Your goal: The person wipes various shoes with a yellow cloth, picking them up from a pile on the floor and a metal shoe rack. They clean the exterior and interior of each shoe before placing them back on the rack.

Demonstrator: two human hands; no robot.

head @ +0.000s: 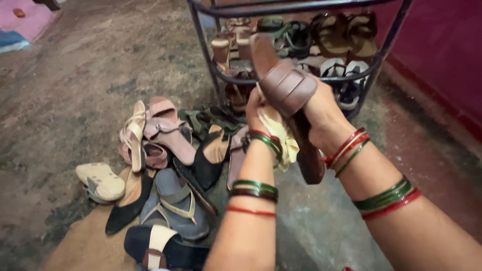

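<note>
Right hand [321, 113] clasped around a brown strapped sandal [286, 85], raised before the metal shoe rack [221, 75]. Left hand [258, 113] clutching a yellow cloth [281, 138] against its sole. Below left, heaped sandals [165, 150] on the floor [75, 75].

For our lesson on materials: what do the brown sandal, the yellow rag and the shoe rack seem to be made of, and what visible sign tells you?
Brown sandal: probably leather or imitation leather, going by the smooth strap with its dull sheen.
Yellow rag: soft cloth, since it crumples and folds.
Shoe rack: likely painted metal, with thin, dark, curved bars.
</note>
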